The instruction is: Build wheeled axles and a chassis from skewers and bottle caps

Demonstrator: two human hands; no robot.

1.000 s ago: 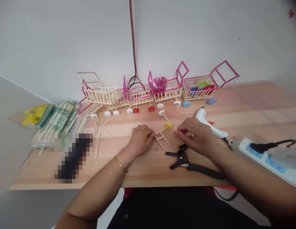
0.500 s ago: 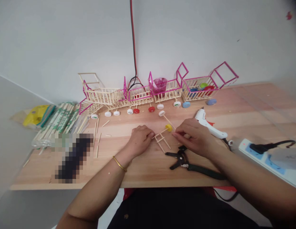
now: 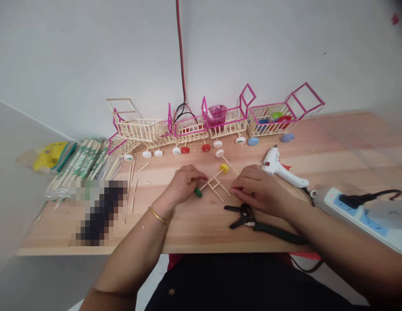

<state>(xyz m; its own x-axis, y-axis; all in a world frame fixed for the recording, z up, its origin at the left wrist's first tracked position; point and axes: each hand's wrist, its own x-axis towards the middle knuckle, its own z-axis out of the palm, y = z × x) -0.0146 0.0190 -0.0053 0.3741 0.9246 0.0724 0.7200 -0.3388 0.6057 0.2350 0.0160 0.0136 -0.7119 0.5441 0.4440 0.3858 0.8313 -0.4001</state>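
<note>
A small frame of thin wooden sticks (image 3: 214, 185) is held low over the table between my hands. One end of its long stick carries a yellow bottle cap (image 3: 224, 168), and a green bottle cap (image 3: 198, 191) shows at the other end. My left hand (image 3: 183, 186) is closed around that green-capped end, partly covering it. At the frame's right side, my right hand (image 3: 259, 188) has its fingers pinched together at the tip of a cross stick. Just beyond lies a stick with a white cap (image 3: 219, 153), its near end hidden by my right hand.
Stick carts (image 3: 191, 131) with bottle-cap wheels line the wall. A white glue gun (image 3: 283, 170) and wire strippers (image 3: 249, 218) lie at the right, near a power strip (image 3: 359, 216). Bundled chopsticks (image 3: 80, 164) and loose stick pieces (image 3: 132, 204) are at the left.
The frame has turned slightly and shifted left and down. My left hand has moved left, and the green cap now shows beside it. My right fingertips have come to the frame's edge.
</note>
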